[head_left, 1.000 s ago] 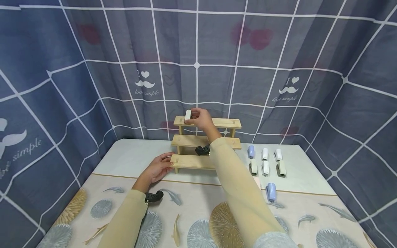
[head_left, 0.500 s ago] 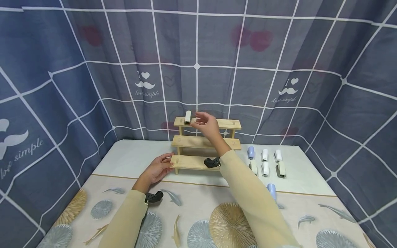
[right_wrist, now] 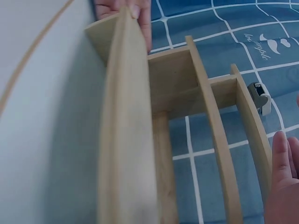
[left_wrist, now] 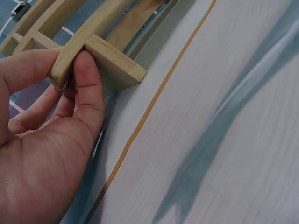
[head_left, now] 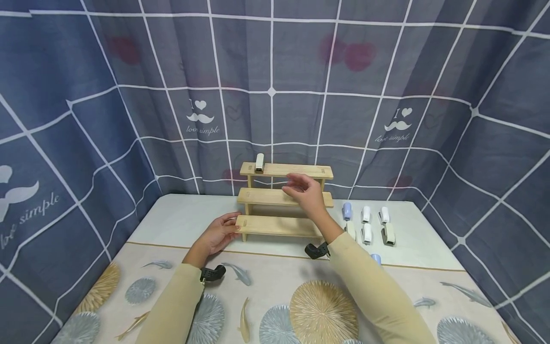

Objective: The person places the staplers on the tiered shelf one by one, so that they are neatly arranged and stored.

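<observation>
A three-tier wooden stand (head_left: 279,224) rises at the back middle. On the left end of its top step stands a small white stapler (head_left: 259,162), which the right wrist view also shows as a grey-and-white stapler (right_wrist: 259,97). My left hand (head_left: 218,234) pinches the left end of the lowest board; in the left wrist view thumb and fingers hold the board end (left_wrist: 70,60) from both sides. My right hand (head_left: 308,193) hovers before the upper steps, fingers loosely bent, with nothing in it.
Several staplers stand in rows right of the stand, among them a blue stapler (head_left: 347,211), a white stapler (head_left: 366,233) and a beige stapler (head_left: 388,234). Another blue stapler (head_left: 376,258), nearer, is partly behind my right sleeve. A checked curtain (head_left: 296,114) hangs behind.
My right hand has let go of the white stapler, left it on the top step, and drawn back right and toward me. The left hand has stayed on the board.
</observation>
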`<control>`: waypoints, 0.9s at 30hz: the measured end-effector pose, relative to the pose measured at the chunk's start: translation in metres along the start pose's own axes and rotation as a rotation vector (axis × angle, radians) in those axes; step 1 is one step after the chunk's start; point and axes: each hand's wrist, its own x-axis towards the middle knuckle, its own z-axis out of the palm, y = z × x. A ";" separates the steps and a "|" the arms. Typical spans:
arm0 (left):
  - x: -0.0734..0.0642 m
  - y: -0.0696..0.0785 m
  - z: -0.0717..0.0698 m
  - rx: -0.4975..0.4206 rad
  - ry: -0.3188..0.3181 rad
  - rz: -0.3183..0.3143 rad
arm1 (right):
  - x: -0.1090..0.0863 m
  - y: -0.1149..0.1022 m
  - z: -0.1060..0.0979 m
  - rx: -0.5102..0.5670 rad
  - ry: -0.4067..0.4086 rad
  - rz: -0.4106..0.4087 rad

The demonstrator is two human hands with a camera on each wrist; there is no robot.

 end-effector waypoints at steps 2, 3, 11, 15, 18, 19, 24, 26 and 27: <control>-0.001 0.001 0.000 0.000 0.002 0.002 | -0.007 0.000 -0.006 -0.001 -0.003 0.015; -0.001 0.001 0.000 0.003 0.001 0.004 | -0.010 0.000 -0.008 -0.004 -0.006 0.021; -0.003 0.000 -0.001 0.005 -0.005 0.009 | -0.037 0.004 -0.033 -0.003 -0.026 0.059; -0.003 -0.001 -0.002 0.021 -0.006 0.006 | -0.052 0.005 -0.048 -0.020 -0.025 0.070; -0.002 -0.001 -0.001 0.028 -0.001 -0.001 | -0.064 0.006 -0.060 -0.018 -0.020 0.082; -0.001 -0.001 -0.001 0.025 0.002 -0.005 | -0.068 0.007 -0.064 -0.023 -0.014 0.087; 0.000 0.000 0.001 0.007 0.014 -0.014 | -0.088 0.007 -0.083 -0.057 -0.002 0.093; 0.001 0.000 0.001 0.013 0.016 -0.011 | -0.097 0.005 -0.091 -0.080 -0.002 0.091; 0.001 0.000 0.001 0.019 0.013 -0.007 | -0.101 0.005 -0.096 -0.087 -0.004 0.088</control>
